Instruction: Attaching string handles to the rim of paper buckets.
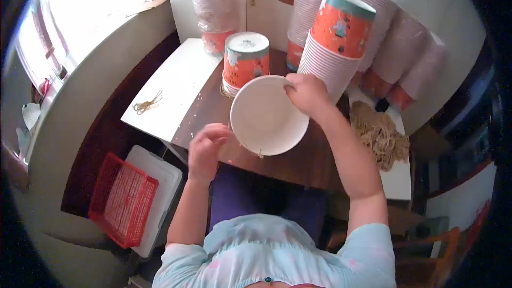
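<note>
A white-lined paper bucket (pixel 269 116) is tilted in front of me, its open mouth facing me. My right hand (pixel 309 96) grips its upper right rim, thumb against the inside. My left hand (pixel 209 146) is at the bucket's left rim with its fingers curled together; what they hold, if anything, is too small to make out. A short bit of string (pixel 260 153) shows at the lower rim. Behind the bucket, orange-and-green paper buckets (pixel 246 63) stand upside down, with string at their base. To the right leans a tall nested stack of the same buckets (pixel 341 26).
A tangled pile of tan string (pixel 378 136) lies at the right, a small string bundle (pixel 148 103) on the white left tabletop (pixel 176 82). Plastic-wrapped bucket stacks (pixel 216 5) line the back. A red basket (pixel 122 200) and white lid-like panel (pixel 165 173) are low left.
</note>
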Available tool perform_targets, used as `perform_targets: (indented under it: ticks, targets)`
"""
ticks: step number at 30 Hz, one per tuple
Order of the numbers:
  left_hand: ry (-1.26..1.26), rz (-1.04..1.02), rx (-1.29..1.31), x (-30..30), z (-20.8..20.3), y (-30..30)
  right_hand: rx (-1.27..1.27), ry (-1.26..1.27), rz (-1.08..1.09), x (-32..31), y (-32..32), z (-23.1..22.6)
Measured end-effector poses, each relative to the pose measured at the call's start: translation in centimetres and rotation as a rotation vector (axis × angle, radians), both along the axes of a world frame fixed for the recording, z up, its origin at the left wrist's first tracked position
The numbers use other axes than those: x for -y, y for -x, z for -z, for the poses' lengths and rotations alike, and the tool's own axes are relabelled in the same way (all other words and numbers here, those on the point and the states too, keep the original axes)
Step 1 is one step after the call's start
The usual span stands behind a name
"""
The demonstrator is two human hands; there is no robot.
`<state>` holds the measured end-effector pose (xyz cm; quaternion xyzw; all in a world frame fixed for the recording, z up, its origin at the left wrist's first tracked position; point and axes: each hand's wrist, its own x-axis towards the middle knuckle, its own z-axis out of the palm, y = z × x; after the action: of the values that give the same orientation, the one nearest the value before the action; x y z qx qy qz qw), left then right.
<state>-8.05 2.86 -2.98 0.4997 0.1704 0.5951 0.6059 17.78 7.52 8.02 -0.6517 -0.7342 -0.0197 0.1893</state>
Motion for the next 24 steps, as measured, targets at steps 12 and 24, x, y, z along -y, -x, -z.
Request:
perform_targets:
  ticks: [12, 24]
  targets:
    - [-0.438, -0.305, -0.341, -11.8, -9.9, 0.1, -0.88, -0.06, -0.693, -0.5, 1.0, -3.0]
    - [-0.344, -0.242, -0.453, -26.1, -2.6, -5.5, -0.784, -0.04, -0.319, -13.2, 0.4, 4.5]
